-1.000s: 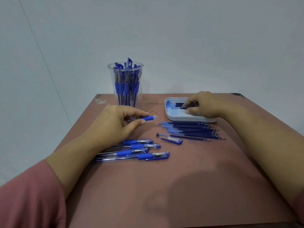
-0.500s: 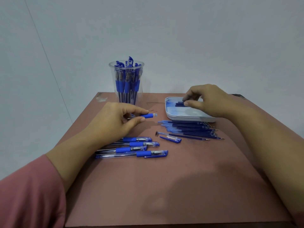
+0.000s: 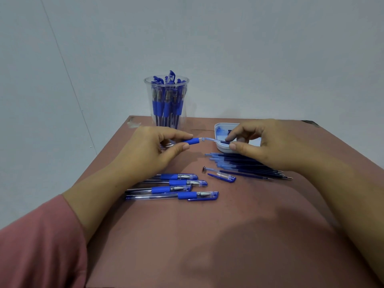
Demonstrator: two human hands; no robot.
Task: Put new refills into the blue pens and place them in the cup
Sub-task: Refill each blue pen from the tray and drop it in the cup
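My left hand (image 3: 149,150) pinches an open pen barrel (image 3: 191,141) by its blue grip, its open end pointing right. My right hand (image 3: 268,144) pinches a refill (image 3: 216,140) between thumb and forefinger, its clear end at the barrel's mouth. A clear cup (image 3: 166,100) holding several blue pens stands behind my left hand. Several capped blue pens (image 3: 176,189) lie in a row near my left wrist. A pen cap (image 3: 223,178) and a small metal tip (image 3: 204,168) lie in the middle.
A white tray (image 3: 223,149) with refills sits behind my right hand. A pile of loose refills (image 3: 245,167) lies in front of it, partly under my hand. The brown table (image 3: 207,235) ends at a pale wall.
My right hand lifted a refill out of the tray and carried it left to the mouth of the barrel. The left hand has held the barrel nearly still.
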